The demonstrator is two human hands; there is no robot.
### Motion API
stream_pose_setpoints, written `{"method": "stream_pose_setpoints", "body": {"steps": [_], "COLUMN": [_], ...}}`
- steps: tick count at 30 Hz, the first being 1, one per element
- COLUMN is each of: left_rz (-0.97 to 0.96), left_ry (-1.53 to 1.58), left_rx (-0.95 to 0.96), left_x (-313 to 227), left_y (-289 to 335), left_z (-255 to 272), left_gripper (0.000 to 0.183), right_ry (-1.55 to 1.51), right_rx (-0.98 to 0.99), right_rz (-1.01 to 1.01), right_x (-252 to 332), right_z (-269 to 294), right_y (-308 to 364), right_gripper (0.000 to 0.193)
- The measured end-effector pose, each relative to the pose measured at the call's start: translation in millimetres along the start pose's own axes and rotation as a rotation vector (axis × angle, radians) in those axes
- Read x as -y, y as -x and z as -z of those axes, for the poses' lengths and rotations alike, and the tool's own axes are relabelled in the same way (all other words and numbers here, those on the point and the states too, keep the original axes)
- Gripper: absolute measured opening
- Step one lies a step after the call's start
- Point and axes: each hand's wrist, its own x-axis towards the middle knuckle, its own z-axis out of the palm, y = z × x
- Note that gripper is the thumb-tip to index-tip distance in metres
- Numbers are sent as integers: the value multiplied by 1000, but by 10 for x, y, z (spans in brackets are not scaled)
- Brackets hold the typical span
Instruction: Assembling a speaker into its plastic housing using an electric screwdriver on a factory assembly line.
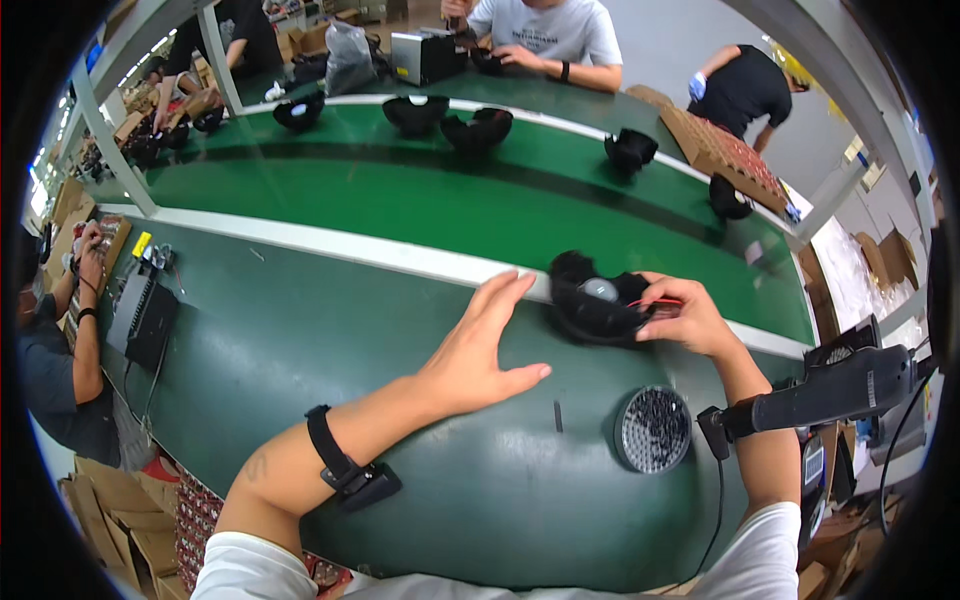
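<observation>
a: nearest stuff first, quick?
b: a black wrist strap [350, 475] sat on the left forearm; a round dish of small dark screws [653, 429] lay on the dark green bench [270, 350], close to the person's body; a black power screwdriver [820, 392] hung just to the right of it, cable trailing down.

a: left hand?
b: left hand [478, 350] was open, fingers spread, palm hovering over the bench; it held nothing; fingertips reached toward the white strip at the belt edge, just left of the fan.

a: right hand?
b: right hand [685, 318] was closed on the right rim of a black fan housing [592, 308], pinching it where red wires [655, 302] came out; the housing sat at the bench's far edge, overlapping the white strip, silver hub facing up.

a: further out?
b: a green conveyor belt [400, 190] carried more black housings [478, 128]; a black box [143, 318] lay at far left beside another person's arm; across the belt a person in a grey shirt [548, 30] worked, and one in black [745, 85] leaned over a cardboard tray [722, 150].
</observation>
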Motion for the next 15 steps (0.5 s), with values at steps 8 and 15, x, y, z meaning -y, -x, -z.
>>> {"method": "stream_pose_setpoints", "body": {"steps": [8,15], "left_rz": [37,-41], "left_ry": [154,76], "left_rx": [-21,26], "left_x": [-162,-276], "left_y": [151,588], "left_z": [-81,195], "left_gripper": [89,84], "right_ry": [239,-373], "right_rx": [257,115], "right_rz": [186,2], "right_x": [228,132], "right_z": [-523,-712], "right_y": [303,740], "right_gripper": [33,71]}}
